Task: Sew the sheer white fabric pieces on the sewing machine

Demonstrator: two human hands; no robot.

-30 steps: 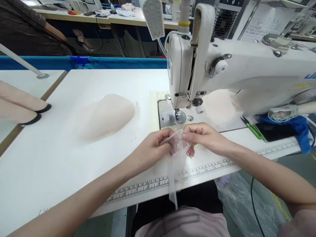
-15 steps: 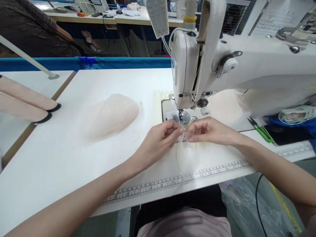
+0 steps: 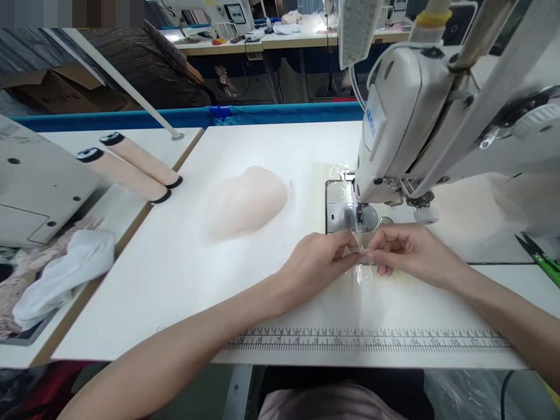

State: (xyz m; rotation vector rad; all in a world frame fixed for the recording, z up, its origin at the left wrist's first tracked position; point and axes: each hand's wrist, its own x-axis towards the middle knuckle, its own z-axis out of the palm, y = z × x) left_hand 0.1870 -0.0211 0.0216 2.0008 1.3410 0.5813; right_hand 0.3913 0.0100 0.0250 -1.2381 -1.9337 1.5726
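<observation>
My left hand (image 3: 314,267) and my right hand (image 3: 406,252) meet just in front of the needle plate (image 3: 339,217) of a white sewing machine (image 3: 396,111). Both are closed in a pinch, fingertips almost touching, on a small strip of thin, whitish sheer material (image 3: 359,251). Its exact kind is hard to make out, and the fingers cover most of it. Behind the fingertips stands the presser foot (image 3: 360,213). A pale beige fabric piece (image 3: 256,198) lies flat on the table to the left, apart from my hands.
Two beige thread cones (image 3: 140,172) lie at the left, near a white cloth (image 3: 72,274) and another machine (image 3: 39,181). Green-handled snips (image 3: 545,256) rest at the right. A printed ruler (image 3: 341,341) runs along the front edge. A person (image 3: 149,64) is beyond the blue rail.
The view has turned left, so everything sits farther right. My fingertips have come together from a small gap, and my right fingers have closed in on the strip.
</observation>
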